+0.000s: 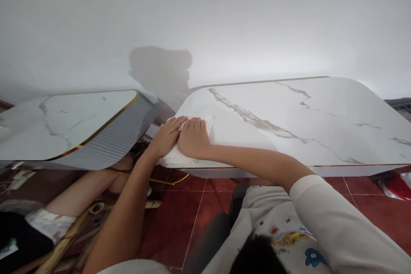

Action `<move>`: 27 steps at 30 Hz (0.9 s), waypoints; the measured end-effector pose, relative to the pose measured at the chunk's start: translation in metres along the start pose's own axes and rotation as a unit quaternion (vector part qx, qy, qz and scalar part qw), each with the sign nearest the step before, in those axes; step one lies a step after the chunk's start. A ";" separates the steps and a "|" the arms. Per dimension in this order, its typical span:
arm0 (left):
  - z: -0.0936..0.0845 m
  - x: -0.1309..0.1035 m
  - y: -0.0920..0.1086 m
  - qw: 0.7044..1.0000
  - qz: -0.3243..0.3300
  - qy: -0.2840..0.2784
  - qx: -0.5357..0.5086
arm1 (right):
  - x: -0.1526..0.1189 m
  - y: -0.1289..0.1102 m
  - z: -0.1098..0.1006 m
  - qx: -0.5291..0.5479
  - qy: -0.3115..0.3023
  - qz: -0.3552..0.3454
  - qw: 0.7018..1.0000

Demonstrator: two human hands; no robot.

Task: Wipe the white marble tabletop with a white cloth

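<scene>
Both hands press on a white cloth (208,125) at the left end of a white marble-patterned tabletop (257,107). My left hand (165,138) lies over the cloth's left part at the rounded corner, its fingers stretched out and pointing away to the right. Beside it, touching its fingertips, my right hand (194,140) rests palm down with its fingers side by side. The cloth spreads beneath both hands and toward the front edge; most of it is hidden under them.
A second marble-patterned table (73,122) with gold trim and ribbed side stands at left, across a narrow gap. Below it another person's arm (80,190) reaches in among clutter. A grey-white wall (240,21) rises behind; red tiles (173,222) cover the floor.
</scene>
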State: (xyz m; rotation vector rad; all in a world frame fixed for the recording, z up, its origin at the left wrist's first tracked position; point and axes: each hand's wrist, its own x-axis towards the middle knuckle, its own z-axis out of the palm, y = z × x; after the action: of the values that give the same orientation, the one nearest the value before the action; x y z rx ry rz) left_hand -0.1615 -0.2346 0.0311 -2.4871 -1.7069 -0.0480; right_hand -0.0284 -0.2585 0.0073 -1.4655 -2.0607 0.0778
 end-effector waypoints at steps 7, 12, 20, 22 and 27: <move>0.005 0.051 -0.028 0.995 -0.001 0.040 -0.094 | 0.052 0.011 0.019 -0.019 -0.002 -0.003 1.000; 0.023 0.105 -0.048 0.986 0.026 0.071 -0.148 | 0.088 0.032 0.021 -0.015 -0.010 0.014 1.000; 0.038 0.199 -0.036 0.979 0.049 0.107 -0.164 | 0.147 0.096 0.018 -0.054 -0.028 0.016 0.998; 0.037 0.218 -0.033 0.975 0.059 0.115 -0.182 | 0.161 0.110 0.017 -0.051 -0.050 0.033 0.997; 0.039 0.248 -0.034 0.966 0.065 0.113 -0.222 | 0.183 0.125 0.022 -0.046 -0.047 0.053 0.996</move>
State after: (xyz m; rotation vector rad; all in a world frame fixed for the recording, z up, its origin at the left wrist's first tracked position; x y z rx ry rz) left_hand -0.1049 0.0117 0.0193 -2.7523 -1.5713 -0.7493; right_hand 0.0278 -0.0434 0.0212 -1.6569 -2.0840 0.0988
